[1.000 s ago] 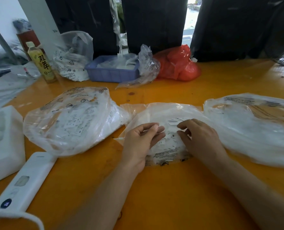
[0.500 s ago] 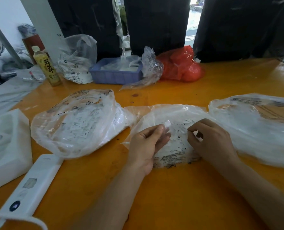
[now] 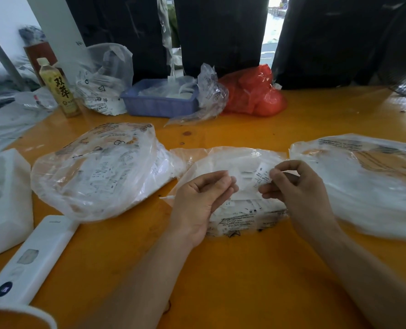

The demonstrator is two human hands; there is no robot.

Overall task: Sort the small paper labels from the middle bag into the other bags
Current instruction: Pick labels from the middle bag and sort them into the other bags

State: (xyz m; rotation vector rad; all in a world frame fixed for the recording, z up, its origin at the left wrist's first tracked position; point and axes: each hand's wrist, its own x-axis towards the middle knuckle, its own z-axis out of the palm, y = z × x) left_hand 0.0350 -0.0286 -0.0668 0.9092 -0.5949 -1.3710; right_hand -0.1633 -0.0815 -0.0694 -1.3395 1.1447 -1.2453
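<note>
Although the left bag (image 3: pixel 97 172) already bulges with labels and the right bag (image 3: pixel 363 186) looks partly filled, the middle bag (image 3: pixel 240 205) holds plenty more, so sorting seems midway. Above it the right hand (image 3: pixel 294 186) pinches a label (image 3: pixel 260 178) marked S; the left hand (image 3: pixel 204 198) apparently pinches another, blurred. The orange table (image 3: pixel 244 281) stands before dark curtains.

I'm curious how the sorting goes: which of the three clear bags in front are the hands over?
The middle bag. Both hands hover above it; the left bag and right bag lie untouched on either side.
</note>
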